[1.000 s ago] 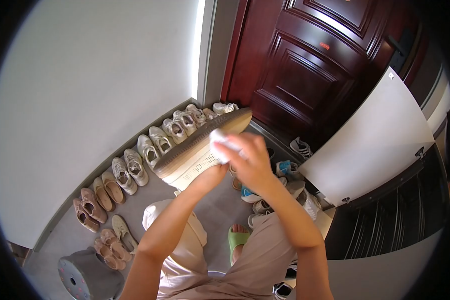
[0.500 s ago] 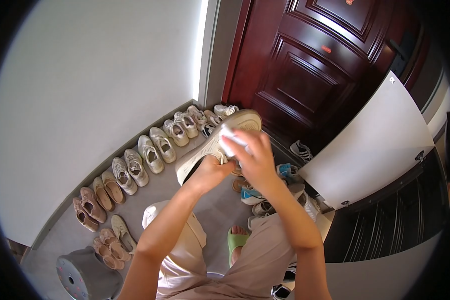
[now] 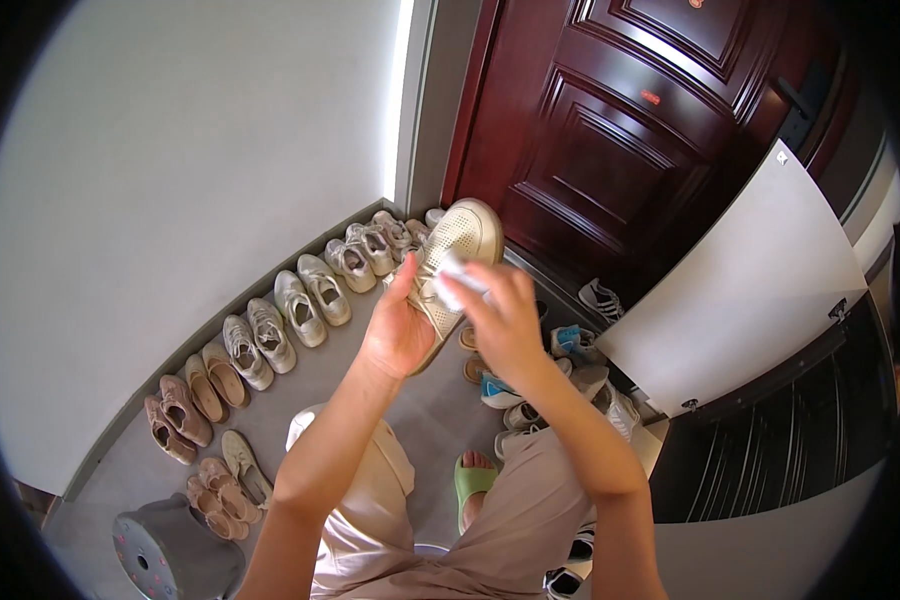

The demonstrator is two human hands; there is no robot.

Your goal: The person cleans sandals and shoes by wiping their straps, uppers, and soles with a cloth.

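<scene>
A cream lace-up shoe (image 3: 467,232) with small perforations is held up in front of me, its toe pointing up and away. My left hand (image 3: 398,325) grips it from the left, thumb up by the laces, fingers partly hidden behind or inside the shoe. In my right hand (image 3: 505,318) is a white cloth or wipe (image 3: 457,283), pressed against the shoe's right side near the laces. The right fingers are slightly blurred.
Pairs of shoes (image 3: 300,305) line the wall. A grey stool (image 3: 175,550) stands lower left. More shoes (image 3: 570,342) lie at right beside an open white cabinet flap (image 3: 740,290). A dark red door (image 3: 610,140) is behind. My foot wears a green slipper (image 3: 471,480).
The shoe has turned from side and sole view to its upper facing me, toe upward. My left hand has shifted its hold to the left side. The cloth stays against the shoe.
</scene>
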